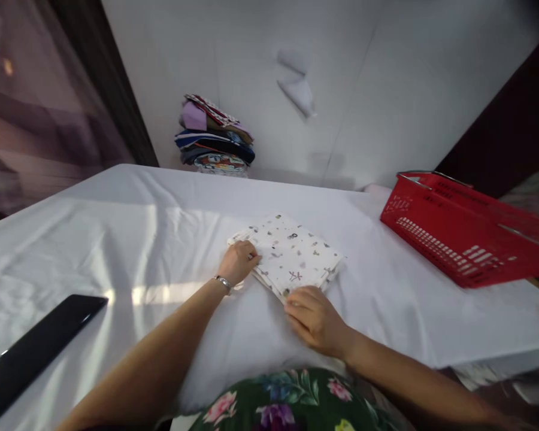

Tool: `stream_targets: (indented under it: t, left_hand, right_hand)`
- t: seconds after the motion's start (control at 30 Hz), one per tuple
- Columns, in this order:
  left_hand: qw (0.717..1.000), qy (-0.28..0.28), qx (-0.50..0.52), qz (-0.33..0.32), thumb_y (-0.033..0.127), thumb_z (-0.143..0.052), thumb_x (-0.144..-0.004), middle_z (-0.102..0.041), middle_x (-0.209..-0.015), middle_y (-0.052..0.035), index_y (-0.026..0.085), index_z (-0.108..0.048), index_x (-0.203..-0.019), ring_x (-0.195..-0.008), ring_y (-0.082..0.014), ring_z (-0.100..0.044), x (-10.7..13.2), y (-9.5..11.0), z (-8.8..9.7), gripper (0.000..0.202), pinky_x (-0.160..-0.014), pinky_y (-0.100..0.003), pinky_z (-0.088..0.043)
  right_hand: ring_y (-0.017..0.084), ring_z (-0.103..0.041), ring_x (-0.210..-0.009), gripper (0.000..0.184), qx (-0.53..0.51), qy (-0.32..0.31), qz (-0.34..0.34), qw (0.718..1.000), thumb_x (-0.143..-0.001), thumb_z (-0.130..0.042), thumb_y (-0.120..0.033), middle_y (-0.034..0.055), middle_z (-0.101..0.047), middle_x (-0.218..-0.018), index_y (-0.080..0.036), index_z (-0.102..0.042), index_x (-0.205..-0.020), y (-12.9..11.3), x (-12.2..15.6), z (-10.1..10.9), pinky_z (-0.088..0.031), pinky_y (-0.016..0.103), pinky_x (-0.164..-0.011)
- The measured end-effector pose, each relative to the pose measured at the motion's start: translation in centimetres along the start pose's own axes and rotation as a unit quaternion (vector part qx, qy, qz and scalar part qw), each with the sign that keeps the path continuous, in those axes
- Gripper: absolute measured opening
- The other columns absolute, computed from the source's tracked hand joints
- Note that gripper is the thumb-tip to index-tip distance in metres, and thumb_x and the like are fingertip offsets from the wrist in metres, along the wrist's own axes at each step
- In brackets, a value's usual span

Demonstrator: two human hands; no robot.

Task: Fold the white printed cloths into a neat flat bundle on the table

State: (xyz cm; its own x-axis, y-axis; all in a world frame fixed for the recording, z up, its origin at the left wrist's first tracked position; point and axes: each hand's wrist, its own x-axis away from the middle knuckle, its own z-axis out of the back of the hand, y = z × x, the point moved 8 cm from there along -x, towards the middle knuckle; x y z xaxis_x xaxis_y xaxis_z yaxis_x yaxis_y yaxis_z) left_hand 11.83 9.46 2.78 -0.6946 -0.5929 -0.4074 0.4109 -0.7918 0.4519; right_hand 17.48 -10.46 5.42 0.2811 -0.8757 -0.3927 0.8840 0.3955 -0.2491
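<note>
A folded white cloth (291,248) with a small scattered print lies on the white-covered table, turned so that one corner points toward me. My left hand (239,262), with a silver bracelet at the wrist, has its fingers curled over the cloth's left corner. At the corner nearest to me, my right hand (313,317) pinches the edge, its fingers bent together. Several layers show along the cloth's near side. Both thumbs are partly hidden.
A red plastic basket (449,227) with metal handles stands at the right. Folded clothes (215,137) are stacked by the wall at the back. A black flat object (40,353) lies at the left. The white sheet (130,239) is wrinkled there.
</note>
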Motion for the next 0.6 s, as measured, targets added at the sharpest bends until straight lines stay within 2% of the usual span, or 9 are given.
stream_targets:
  t: [0.1, 0.23, 0.3, 0.4, 0.43, 0.5, 0.6]
  left_hand:
    - [1.0, -0.001, -0.007, -0.005, 0.027, -0.052, -0.077, -0.058, -0.073, -0.0024, 0.02, -0.054, -0.064, -0.076, -0.0183, -0.051, 0.0, 0.1, 0.0, 0.015, -0.072, -0.031, -0.04]
    - [1.0, -0.012, -0.015, -0.014, 0.03, -0.05, -0.078, -0.058, -0.072, -0.0022, 0.021, -0.052, -0.064, -0.075, -0.0191, -0.051, -0.2, 0.0, 0.0, 0.017, -0.072, -0.032, -0.039]
    - [1.0, -0.013, -0.016, -0.018, 0.031, -0.05, -0.077, -0.058, -0.071, -0.0022, 0.021, -0.052, -0.063, -0.075, -0.0191, -0.051, -0.3, 0.0, 0.0, 0.018, -0.071, -0.032, -0.039]
    - [1.0, -0.013, -0.013, -0.018, 0.032, -0.049, -0.077, -0.058, -0.071, -0.0023, 0.022, -0.053, -0.063, -0.075, -0.0194, -0.052, -0.3, 0.1, 0.1, 0.018, -0.071, -0.032, -0.04]
    - [1.0, -0.014, -0.012, -0.017, 0.033, -0.049, -0.077, -0.059, -0.072, -0.0023, 0.022, -0.054, -0.063, -0.075, -0.0194, -0.052, -0.3, 0.1, 0.0, 0.018, -0.07, -0.032, -0.04]
    - [1.0, -0.018, -0.012, -0.016, 0.034, -0.049, -0.077, -0.059, -0.073, -0.002, 0.022, -0.054, -0.065, -0.075, -0.0194, -0.053, -0.3, 0.0, -0.1, 0.018, -0.07, -0.031, -0.04]
    - [0.999, -0.018, -0.022, -0.016, 0.034, -0.049, -0.078, -0.059, -0.075, -0.0019, 0.022, -0.054, -0.065, -0.076, -0.0199, -0.053, -0.3, -0.1, -0.2, 0.019, -0.071, -0.032, -0.039]
  right_hand:
    - [0.02, -0.048, -0.101, 0.013, 0.02, -0.033, 0.022, 0.999, -0.083, -0.048, -0.019, 0.0086, -0.058, -0.103, -0.015, -0.059, -0.089, 0.2, -0.5, -1.3, -0.04, 0.036, -0.087]
    - [0.021, -0.046, -0.109, 0.01, 0.006, -0.059, 0.04, 0.997, -0.081, -0.051, -0.019, 0.0048, -0.062, -0.09, -0.018, -0.06, -0.079, -0.2, 0.8, -3.0, -0.035, 0.039, -0.095]
    - [0.018, -0.047, -0.11, 0.011, -0.037, -0.042, 0.037, 0.998, -0.081, -0.05, -0.02, 0.0021, -0.064, -0.089, -0.02, -0.061, -0.082, -0.5, 1.5, -2.5, -0.031, 0.039, -0.1]
    - [0.015, -0.052, -0.105, 0.015, -0.089, -0.004, 0.021, 0.996, -0.084, -0.047, -0.021, 0.0016, -0.066, -0.092, -0.021, -0.061, -0.089, 0.1, 1.9, -0.4, -0.033, 0.038, -0.1]
    - [0.015, -0.054, -0.103, 0.016, -0.095, 0.017, 0.007, 0.995, -0.084, -0.047, -0.021, 0.0023, -0.066, -0.094, -0.021, -0.061, -0.091, 1.1, 2.0, 0.6, -0.036, 0.038, -0.098]
    - [0.016, -0.056, -0.099, 0.017, -0.088, 0.076, -0.05, 0.992, -0.083, -0.048, -0.021, 0.0039, -0.065, -0.097, -0.021, -0.061, -0.093, 4.4, 2.4, 2.8, -0.041, 0.038, -0.092]
    - [0.016, -0.058, -0.093, 0.021, -0.058, 0.203, -0.213, 0.954, -0.08, -0.047, -0.016, 0.0057, -0.065, -0.096, -0.019, -0.063, -0.093, 12.1, 4.7, 6.1, -0.046, 0.035, -0.084]
